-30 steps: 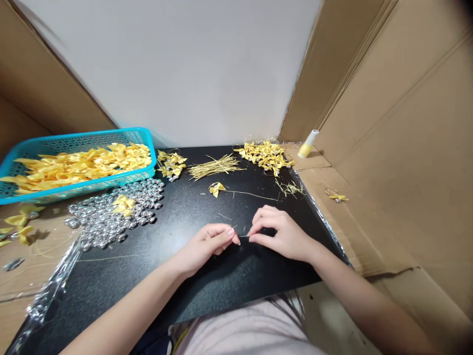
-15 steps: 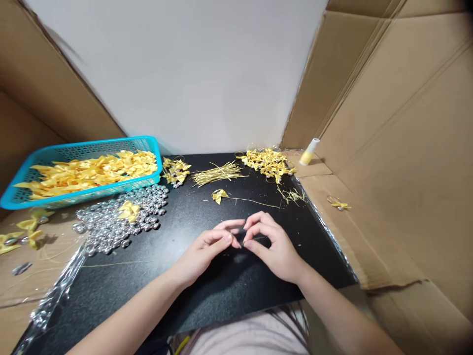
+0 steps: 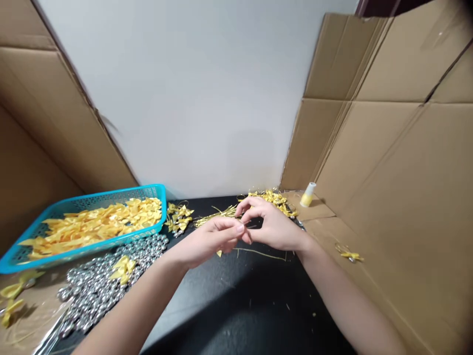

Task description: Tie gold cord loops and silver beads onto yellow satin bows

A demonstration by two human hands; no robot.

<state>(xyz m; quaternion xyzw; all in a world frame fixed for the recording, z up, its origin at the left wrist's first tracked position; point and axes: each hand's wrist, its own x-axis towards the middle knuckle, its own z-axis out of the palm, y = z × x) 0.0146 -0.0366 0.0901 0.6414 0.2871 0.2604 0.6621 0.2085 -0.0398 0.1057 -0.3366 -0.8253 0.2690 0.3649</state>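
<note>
Blue basket (image 3: 163, 209): lower left, yellow bows (image 3: 103, 222) inside.
Silver beads (image 3: 98, 286): lower left.
Left hand (image 3: 210, 241): centre, fingertips pinching a thin strand (image 3: 252, 226).
Right hand (image 3: 271, 226): right of centre, fingers curled at the strand; cannot tell whether gripping.

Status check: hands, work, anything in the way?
Left hand and right hand meeting at fingertips. Thin strand there, exact grip unclear. Hands partly block view of bundle of gold strands.

Gold wire bundle (image 3: 215, 215) partly hidden behind hands (image 3: 209, 241) (image 3: 273, 227)
</note>
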